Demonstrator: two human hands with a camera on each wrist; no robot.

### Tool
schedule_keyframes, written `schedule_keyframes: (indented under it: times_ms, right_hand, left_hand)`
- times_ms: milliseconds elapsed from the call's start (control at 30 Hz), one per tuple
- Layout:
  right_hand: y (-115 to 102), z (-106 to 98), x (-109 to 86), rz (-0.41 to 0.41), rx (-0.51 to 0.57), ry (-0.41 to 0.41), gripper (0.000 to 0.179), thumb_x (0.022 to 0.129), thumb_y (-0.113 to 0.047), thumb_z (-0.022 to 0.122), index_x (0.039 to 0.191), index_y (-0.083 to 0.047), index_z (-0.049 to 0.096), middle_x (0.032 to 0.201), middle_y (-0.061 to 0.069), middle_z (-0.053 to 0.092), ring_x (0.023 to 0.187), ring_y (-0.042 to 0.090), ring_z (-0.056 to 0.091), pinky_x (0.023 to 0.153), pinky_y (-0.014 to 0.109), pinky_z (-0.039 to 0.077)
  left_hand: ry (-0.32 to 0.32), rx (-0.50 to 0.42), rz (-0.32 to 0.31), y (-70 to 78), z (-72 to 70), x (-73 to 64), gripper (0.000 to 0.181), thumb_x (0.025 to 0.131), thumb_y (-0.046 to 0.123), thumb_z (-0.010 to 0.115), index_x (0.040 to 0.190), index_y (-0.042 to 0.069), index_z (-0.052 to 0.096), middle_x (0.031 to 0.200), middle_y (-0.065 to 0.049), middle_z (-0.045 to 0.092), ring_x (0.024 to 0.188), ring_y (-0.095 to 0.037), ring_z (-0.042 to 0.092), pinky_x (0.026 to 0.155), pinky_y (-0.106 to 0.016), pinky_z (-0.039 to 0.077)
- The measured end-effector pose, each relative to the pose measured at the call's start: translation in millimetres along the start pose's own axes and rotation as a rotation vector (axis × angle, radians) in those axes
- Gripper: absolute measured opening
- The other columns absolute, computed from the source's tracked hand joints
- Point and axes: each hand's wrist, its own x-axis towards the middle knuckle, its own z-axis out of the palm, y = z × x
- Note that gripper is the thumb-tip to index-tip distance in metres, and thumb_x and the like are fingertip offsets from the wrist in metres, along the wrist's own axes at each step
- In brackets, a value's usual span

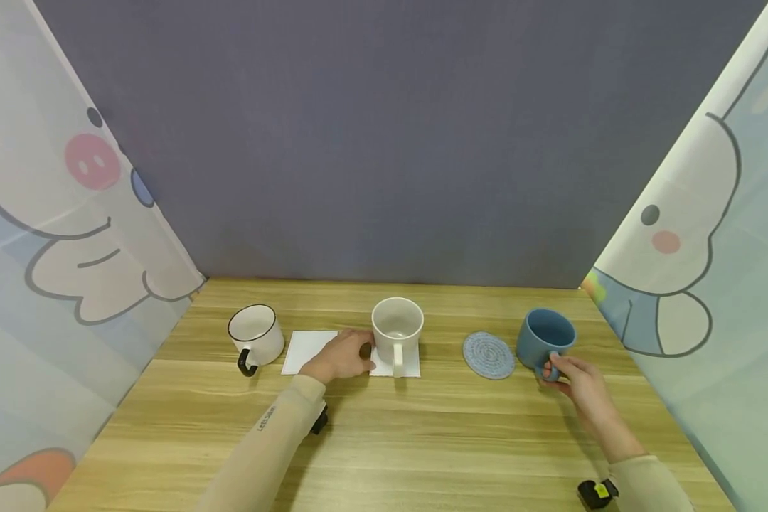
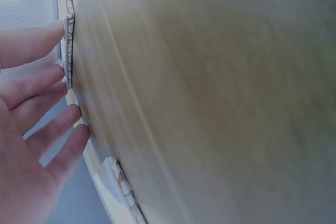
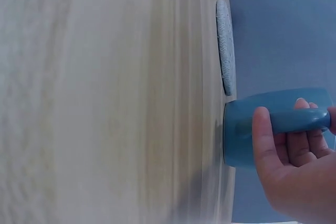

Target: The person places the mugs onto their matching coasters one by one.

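My left hand is at the left side of a white square coaster, thumb and fingertips right at its edge. A cream mug stands on that coaster, its handle toward me. In the left wrist view the left hand's fingers are nearly straight. My right hand grips the handle of a blue mug. In the right wrist view the blue mug stands upright on the table, with the thumb on one side of its handle and fingers on the other.
Just left of the blue mug lies a round grey-blue woven coaster. Another white square coaster is partly behind my left hand. Farther left stands a white mug with black rim and handle. A grey panel closes the table's far side.
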Motion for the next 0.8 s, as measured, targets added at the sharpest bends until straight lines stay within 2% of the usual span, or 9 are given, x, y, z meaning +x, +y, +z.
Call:
schedule_keyframes:
  times_ms: [200, 300, 500, 700, 800]
  right_hand:
    - [0, -1, -1.0, 0.016, -0.002, 0.0, 0.037, 0.108, -0.024, 0.053, 0.1, 0.012, 0.061, 0.09, 0.004, 0.06, 0.087, 0.015, 0.063, 0.081, 0.032, 0.06]
    - [0, -1, -0.6, 0.018, 0.006, 0.002, 0.035, 0.107, -0.023, 0.054, 0.099, 0.01, 0.061, 0.089, 0.003, 0.061, 0.085, 0.014, 0.062, 0.079, 0.031, 0.059]
    - [-1, -2, 1.8, 0.026, 0.015, 0.016, 0.035, 0.107, -0.022, 0.055, 0.097, 0.011, 0.062, 0.085, 0.002, 0.062, 0.083, 0.013, 0.062, 0.077, 0.029, 0.059]
    - [-2, -2, 1.9, 0.036, 0.004, 0.008, 0.036, 0.107, -0.024, 0.055, 0.098, 0.01, 0.062, 0.087, 0.003, 0.062, 0.084, 0.013, 0.062, 0.078, 0.03, 0.059]
    - [-3, -3, 1.3, 0.034, -0.013, -0.006, 0.035, 0.107, -0.025, 0.054, 0.097, 0.008, 0.062, 0.087, 0.002, 0.061, 0.085, 0.013, 0.061, 0.078, 0.03, 0.058]
  left_hand:
    - [0.018, -0.039, 0.017, 2.4, -1.6, -3.8, 0.028, 0.09, 0.02, 0.078, 0.116, 0.014, 0.07, 0.128, -0.003, 0.068, 0.129, -0.035, 0.054, 0.108, -0.058, 0.042]
    - [0.045, -0.039, 0.006, 6.3, -4.6, -7.0, 0.026, 0.094, 0.019, 0.073, 0.117, 0.009, 0.07, 0.126, -0.008, 0.068, 0.122, -0.034, 0.059, 0.103, -0.056, 0.048]
    - [0.177, -0.015, -0.022, 15.6, -14.3, -11.1, 0.022, 0.099, 0.018, 0.064, 0.117, 0.005, 0.069, 0.119, -0.011, 0.07, 0.105, -0.028, 0.068, 0.087, -0.046, 0.057]
    - [0.288, 0.029, -0.005, 25.8, -28.2, -13.7, 0.019, 0.098, 0.016, 0.064, 0.112, 0.004, 0.07, 0.113, -0.01, 0.069, 0.095, -0.026, 0.067, 0.077, -0.043, 0.058]
    - [0.352, 0.017, 0.008, 31.6, -34.8, -15.0, 0.018, 0.097, 0.013, 0.063, 0.11, 0.003, 0.071, 0.114, -0.011, 0.069, 0.096, -0.026, 0.066, 0.075, -0.043, 0.058]
